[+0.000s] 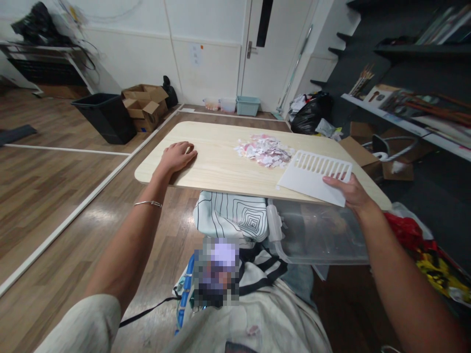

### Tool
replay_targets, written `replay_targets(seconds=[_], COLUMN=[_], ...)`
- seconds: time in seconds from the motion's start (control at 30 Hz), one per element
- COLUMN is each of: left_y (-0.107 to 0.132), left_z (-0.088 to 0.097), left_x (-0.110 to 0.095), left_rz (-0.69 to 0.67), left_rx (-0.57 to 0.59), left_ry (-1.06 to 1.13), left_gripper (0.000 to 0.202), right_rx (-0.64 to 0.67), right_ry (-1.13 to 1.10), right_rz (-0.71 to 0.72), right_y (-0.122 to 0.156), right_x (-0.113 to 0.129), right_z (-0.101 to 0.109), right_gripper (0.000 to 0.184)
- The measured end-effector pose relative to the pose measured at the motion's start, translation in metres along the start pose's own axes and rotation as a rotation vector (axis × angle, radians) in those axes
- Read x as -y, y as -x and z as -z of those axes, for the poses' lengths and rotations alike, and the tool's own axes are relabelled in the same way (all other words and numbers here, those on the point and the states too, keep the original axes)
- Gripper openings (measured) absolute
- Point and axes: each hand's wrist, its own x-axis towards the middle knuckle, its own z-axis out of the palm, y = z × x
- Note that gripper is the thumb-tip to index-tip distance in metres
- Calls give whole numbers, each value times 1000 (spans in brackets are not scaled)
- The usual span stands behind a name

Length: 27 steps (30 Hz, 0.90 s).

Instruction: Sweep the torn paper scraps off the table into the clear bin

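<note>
My right hand [349, 190] grips a flat white slotted plastic board [311, 179] by its right end, thumb on top. The board is over the right part of a pale wood tabletop [217, 171], its row of slots along the far side. Just beyond its left end lies a loose pile of torn paper scraps [267, 150], white and pinkish. My left hand [179, 156] rests on the left part of the tabletop, fingers loosely bent and apart, with nothing seen in it. Its palm side is hidden.
Below the table's near edge are a clear plastic bin [320, 235] and a patterned pale cloth [231, 215]. A black waste bin [105, 117] and cardboard boxes [143, 105] stand on the floor at left. Shelves [405, 117] and a black bag [312, 113] are at right.
</note>
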Motion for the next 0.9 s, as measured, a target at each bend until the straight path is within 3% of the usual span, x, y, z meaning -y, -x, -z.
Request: replay_targets(seconds=[0.9], left_y=[0], left_z=[0], left_x=[1], left_rz=[4], left_rx=[-1], left_ry=[19], left_gripper=[50], right_rx=[7], right_ry=[28], right_rz=[16], right_y=[2], right_x=[-3], right_z=[5], right_gripper=[53])
